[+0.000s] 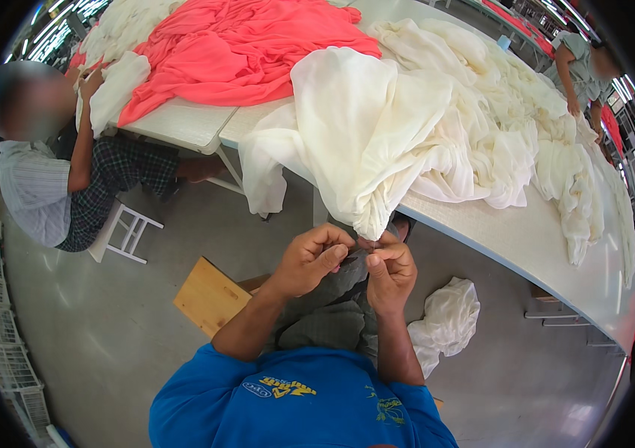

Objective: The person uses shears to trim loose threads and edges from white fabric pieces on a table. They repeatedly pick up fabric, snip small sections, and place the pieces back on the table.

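Note:
A large cream cloth [366, 127] hangs over the table's near edge, bunched to a narrow gathered tip just above my hands. My right hand [391, 275] is closed in a pinch at that tip, fingers on the fabric; a thin needle-like line shows by its thumb, too fine to be sure of. Just left of it, my left hand [310, 260] is closed too, thumb against bent fingers. Whatever it pinches is too small to name. Both hands are held above my lap, fingertips a short way apart.
Coral-red cloth [246, 48] is heaped at the table's back left; more cream cloth [497, 112] spreads right. A white bundle [448, 317] lies low beside my right forearm, near a wooden bench [211, 297]. One person sits left on a white stool [129, 231]; another stands far right.

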`<action>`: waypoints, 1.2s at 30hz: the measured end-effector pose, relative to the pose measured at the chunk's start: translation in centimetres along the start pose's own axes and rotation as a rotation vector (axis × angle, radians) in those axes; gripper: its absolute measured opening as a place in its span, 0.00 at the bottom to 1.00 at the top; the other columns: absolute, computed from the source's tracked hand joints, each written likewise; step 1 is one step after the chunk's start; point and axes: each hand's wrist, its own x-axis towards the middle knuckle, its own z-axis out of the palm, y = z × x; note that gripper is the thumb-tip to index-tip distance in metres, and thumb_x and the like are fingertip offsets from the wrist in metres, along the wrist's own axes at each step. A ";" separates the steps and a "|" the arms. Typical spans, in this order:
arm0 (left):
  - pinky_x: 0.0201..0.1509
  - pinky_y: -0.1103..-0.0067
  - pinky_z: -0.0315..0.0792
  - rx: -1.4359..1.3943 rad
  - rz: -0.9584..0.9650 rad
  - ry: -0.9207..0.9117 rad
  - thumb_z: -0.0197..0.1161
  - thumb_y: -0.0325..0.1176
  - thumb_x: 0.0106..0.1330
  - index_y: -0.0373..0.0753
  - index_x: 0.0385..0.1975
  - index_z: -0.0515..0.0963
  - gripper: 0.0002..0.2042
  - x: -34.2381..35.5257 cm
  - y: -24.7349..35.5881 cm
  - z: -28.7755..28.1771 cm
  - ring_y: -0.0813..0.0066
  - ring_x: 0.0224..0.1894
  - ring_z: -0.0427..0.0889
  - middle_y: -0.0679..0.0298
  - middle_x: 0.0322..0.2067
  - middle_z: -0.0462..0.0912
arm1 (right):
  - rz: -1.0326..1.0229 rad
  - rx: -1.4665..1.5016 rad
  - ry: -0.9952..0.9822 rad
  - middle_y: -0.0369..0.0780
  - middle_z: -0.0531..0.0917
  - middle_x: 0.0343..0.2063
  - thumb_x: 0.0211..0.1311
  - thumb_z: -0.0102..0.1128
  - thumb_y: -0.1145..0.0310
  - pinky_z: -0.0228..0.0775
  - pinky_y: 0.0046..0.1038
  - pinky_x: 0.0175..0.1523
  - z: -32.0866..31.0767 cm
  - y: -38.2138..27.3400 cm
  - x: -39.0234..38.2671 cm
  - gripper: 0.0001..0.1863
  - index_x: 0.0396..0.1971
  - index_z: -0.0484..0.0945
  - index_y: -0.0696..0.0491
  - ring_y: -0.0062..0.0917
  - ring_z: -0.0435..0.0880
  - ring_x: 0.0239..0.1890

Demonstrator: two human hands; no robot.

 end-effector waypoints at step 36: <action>0.30 0.88 0.66 -0.109 -0.069 -0.002 0.69 0.30 0.66 0.31 0.45 0.83 0.12 1.3 -0.6 0.6 0.88 0.27 0.72 0.69 0.27 0.81 | 0.010 0.011 0.007 0.51 0.78 0.55 0.66 0.63 0.79 0.72 0.32 0.58 -0.3 -0.1 0.0 0.05 0.39 0.78 0.60 0.31 0.79 0.55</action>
